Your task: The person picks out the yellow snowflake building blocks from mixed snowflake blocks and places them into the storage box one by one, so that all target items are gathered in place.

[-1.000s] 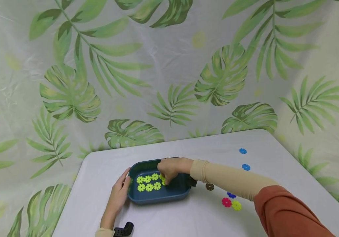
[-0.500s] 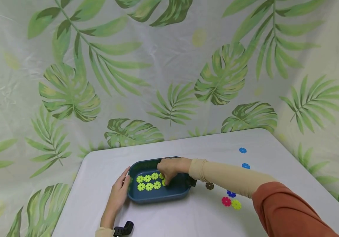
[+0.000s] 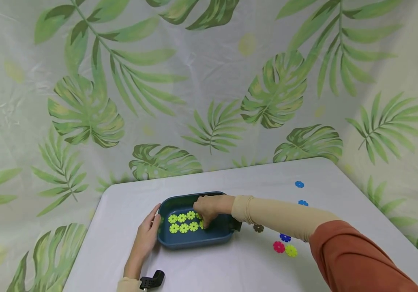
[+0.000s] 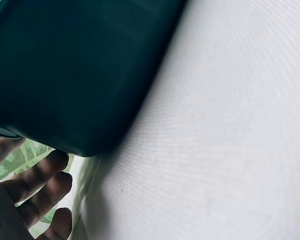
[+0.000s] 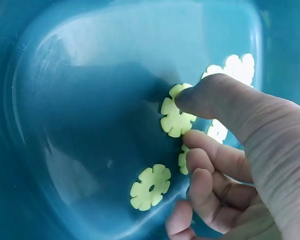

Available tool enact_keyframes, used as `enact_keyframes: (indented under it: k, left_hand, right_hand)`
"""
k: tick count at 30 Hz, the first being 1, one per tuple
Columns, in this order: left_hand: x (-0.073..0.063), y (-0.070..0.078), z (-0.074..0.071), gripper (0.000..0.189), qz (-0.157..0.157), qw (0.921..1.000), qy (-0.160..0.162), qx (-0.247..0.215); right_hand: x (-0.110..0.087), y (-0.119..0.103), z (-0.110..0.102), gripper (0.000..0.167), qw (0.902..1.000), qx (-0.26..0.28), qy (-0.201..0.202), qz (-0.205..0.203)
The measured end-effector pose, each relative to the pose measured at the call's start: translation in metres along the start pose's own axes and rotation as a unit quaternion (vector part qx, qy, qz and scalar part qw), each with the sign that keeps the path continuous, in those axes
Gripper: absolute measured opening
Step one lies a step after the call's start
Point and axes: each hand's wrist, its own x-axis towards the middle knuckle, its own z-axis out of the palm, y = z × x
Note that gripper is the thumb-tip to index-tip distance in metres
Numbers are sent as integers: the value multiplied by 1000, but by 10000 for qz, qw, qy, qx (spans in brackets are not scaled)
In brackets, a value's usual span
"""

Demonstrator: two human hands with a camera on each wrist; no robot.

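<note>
A dark teal tray (image 3: 194, 245) holds two rows of yellow notched plastic discs (image 3: 182, 218). My left hand (image 3: 146, 235) grips its left end, with the thumb at the rim and fingers along the outer wall. Seen from the left wrist, some of those fingers (image 4: 42, 182) show beside the tray's outside. My right hand (image 3: 210, 209) reaches down inside the tray. In the right wrist view, its thumb and index finger pinch one yellow disc (image 5: 170, 122) close over the bottom. Another yellow disc (image 5: 142, 194) lies nearby, and the right hand hides part of the rows.
Right of the tray, on the white table (image 3: 252, 271), lie a brown disc (image 3: 258, 228), a pink disc (image 3: 279, 247), a yellow disc (image 3: 291, 251) and a dark blue disc (image 3: 285, 237). Light blue discs (image 3: 299, 184) lie farther back. A leaf-patterned curtain (image 3: 209, 81) stands behind.
Both hands and the tray keep their places. The whole head view has shifted very slightly; the discs lie as before.
</note>
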Motion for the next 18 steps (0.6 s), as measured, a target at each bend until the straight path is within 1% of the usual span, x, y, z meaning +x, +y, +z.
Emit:
enact_keyframes:
  k: [5, 9, 12, 15, 18]
  left_hand:
    - [0, 0, 2, 49, -9, 10000, -23, 27]
    - [-1, 2, 5, 48, -41, 10000, -47, 19]
    - [-2, 3, 4, 48, -29, 10000, -22, 25]
    - [-3, 4, 3, 48, 2, 10000, -16, 52]
    - [-5, 5, 1, 49, 18, 10000, -45, 55]
  right_hand:
    - [-4, 1, 0, 22, 10000, 71, 45, 19]
    - [-16, 8, -6, 14, 9987, 331, 341, -189]
    - [-33, 18, -17, 13, 9940, 660, 771, -411]
    - [-57, 30, -26, 13, 9848, 902, 1361, -590]
    - [-86, 46, -27, 10, 9735, 1046, 1965, -527]
